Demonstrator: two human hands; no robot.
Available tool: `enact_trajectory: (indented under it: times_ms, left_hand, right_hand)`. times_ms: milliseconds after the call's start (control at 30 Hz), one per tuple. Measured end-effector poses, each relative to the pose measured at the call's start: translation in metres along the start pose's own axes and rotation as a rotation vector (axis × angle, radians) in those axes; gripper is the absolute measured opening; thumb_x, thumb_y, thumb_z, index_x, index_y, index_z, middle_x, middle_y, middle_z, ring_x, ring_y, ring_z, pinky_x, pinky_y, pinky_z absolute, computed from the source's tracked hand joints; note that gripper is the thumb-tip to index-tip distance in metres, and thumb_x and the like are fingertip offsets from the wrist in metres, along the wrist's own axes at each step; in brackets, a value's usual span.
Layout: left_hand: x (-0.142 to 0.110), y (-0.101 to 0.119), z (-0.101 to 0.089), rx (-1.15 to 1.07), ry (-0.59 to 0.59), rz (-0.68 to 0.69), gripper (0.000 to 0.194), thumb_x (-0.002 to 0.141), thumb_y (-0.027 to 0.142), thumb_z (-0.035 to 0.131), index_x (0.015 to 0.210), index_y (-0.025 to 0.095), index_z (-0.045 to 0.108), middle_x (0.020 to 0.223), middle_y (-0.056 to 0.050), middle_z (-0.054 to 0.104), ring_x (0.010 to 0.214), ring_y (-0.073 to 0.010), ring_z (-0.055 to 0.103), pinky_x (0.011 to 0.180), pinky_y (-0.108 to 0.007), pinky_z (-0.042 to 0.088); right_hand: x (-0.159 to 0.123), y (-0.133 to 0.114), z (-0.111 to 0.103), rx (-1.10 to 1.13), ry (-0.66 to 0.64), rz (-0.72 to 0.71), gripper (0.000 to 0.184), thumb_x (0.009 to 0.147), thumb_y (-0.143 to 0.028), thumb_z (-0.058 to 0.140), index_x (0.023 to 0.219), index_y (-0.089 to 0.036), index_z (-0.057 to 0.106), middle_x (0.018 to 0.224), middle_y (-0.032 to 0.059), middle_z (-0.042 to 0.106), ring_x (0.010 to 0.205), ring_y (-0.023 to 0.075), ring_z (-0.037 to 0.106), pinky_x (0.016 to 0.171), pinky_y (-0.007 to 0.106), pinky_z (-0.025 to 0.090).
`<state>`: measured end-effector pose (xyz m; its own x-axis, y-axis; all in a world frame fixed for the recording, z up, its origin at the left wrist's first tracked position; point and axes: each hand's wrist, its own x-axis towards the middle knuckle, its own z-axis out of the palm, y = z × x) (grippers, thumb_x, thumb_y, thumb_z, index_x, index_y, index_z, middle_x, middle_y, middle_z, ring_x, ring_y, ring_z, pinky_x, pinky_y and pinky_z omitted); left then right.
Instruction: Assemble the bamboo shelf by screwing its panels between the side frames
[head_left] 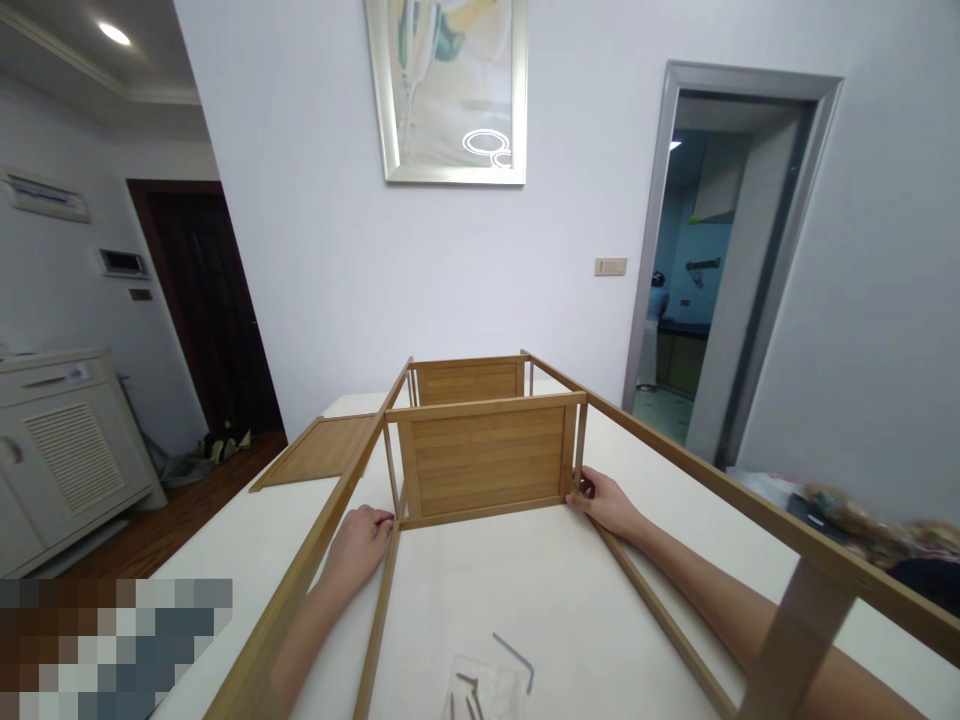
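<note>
A wooden shelf frame (645,425) lies on its side on the white table, its long rails running away from me. Across it stands a slatless wooden panel (487,455), upright between the rails. At the panel's lower left corner is my left hand (358,548), closed, its fingertips pressed against the outer side of the joint; anything between them is hidden. Around the lower right corner my right hand (609,505) is closed, thumb inside and fingers about the rail joint. In front of me lie an L-shaped hex key (517,660) and a clear plastic bag (487,690) with several screws.
A second panel (469,380) sits at the frame's far end. Left of the frame, a loose wooden panel (319,450) lies flat on the white table (480,580). Soft items (847,515) are piled beyond the right edge. A wall stands behind the table.
</note>
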<state>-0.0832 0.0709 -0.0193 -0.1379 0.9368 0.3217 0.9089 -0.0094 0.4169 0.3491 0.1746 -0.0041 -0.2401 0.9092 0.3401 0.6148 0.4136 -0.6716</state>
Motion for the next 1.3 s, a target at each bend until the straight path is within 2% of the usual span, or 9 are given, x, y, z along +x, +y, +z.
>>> enact_trajectory:
  times_ms: [167, 433, 633, 900, 1133, 1300]
  left_hand:
    - [-0.0006, 0.001, 0.0007, 0.018, -0.013, -0.001, 0.031, 0.086, 0.024, 0.044, 0.082, 0.017, 0.074, 0.089, -0.011, 0.07, 0.093, -0.0251, 0.061, 0.083, -0.032, 0.042]
    - [-0.0022, 0.0036, 0.0014, 0.004, -0.008, -0.038, 0.022, 0.081, 0.018, 0.048, 0.084, 0.018, 0.071, 0.09, -0.008, 0.071, 0.09, -0.0221, 0.062, 0.08, -0.029, 0.044]
    - [-0.0018, 0.0026, -0.0008, -0.011, 0.012, -0.07, 0.032, 0.085, 0.019, 0.044, 0.101, 0.014, 0.07, 0.1, -0.011, 0.071, 0.094, -0.0226, 0.063, 0.086, -0.03, 0.044]
    - [-0.0009, 0.0045, -0.0027, 0.004, -0.021, -0.041, 0.027, 0.083, 0.02, 0.047, 0.082, 0.018, 0.074, 0.091, -0.01, 0.071, 0.096, -0.0247, 0.061, 0.086, -0.031, 0.042]
    - [-0.0018, 0.0035, -0.0006, -0.006, -0.01, -0.05, 0.023, 0.08, 0.017, 0.049, 0.084, 0.018, 0.072, 0.092, -0.008, 0.072, 0.091, -0.0222, 0.063, 0.08, -0.028, 0.044]
    - [-0.001, 0.0017, -0.0004, -0.015, -0.002, -0.047, 0.029, 0.086, 0.023, 0.045, 0.092, 0.018, 0.073, 0.097, -0.009, 0.071, 0.094, -0.0229, 0.062, 0.083, -0.03, 0.044]
  right_hand:
    - [-0.0005, -0.0007, -0.0003, 0.005, -0.006, -0.005, 0.033, 0.069, -0.036, 0.063, 0.097, -0.019, 0.064, 0.081, 0.0023, 0.065, 0.076, 0.0201, 0.057, 0.071, 0.031, 0.044]
    - [-0.0001, -0.0004, 0.0002, 0.007, -0.006, -0.008, 0.032, 0.069, -0.036, 0.063, 0.096, -0.02, 0.064, 0.08, 0.0017, 0.065, 0.077, 0.0205, 0.058, 0.072, 0.031, 0.045]
    - [-0.0001, -0.0001, 0.0, 0.005, -0.003, -0.011, 0.031, 0.069, -0.035, 0.063, 0.096, -0.019, 0.063, 0.081, 0.0022, 0.065, 0.078, 0.0207, 0.058, 0.072, 0.031, 0.044]
    - [0.0007, 0.0004, 0.0002, 0.007, -0.007, -0.014, 0.031, 0.068, -0.036, 0.063, 0.095, -0.02, 0.063, 0.08, 0.0018, 0.065, 0.079, 0.0212, 0.058, 0.071, 0.031, 0.045]
    - [-0.0009, -0.003, -0.0004, 0.003, 0.0, -0.011, 0.03, 0.068, -0.035, 0.063, 0.094, -0.02, 0.063, 0.081, 0.0021, 0.065, 0.078, 0.0206, 0.058, 0.07, 0.03, 0.044]
    - [-0.0015, -0.0051, -0.0017, 0.0, -0.007, -0.014, 0.028, 0.069, -0.035, 0.061, 0.092, -0.02, 0.062, 0.08, 0.0018, 0.064, 0.075, 0.0198, 0.057, 0.07, 0.03, 0.044]
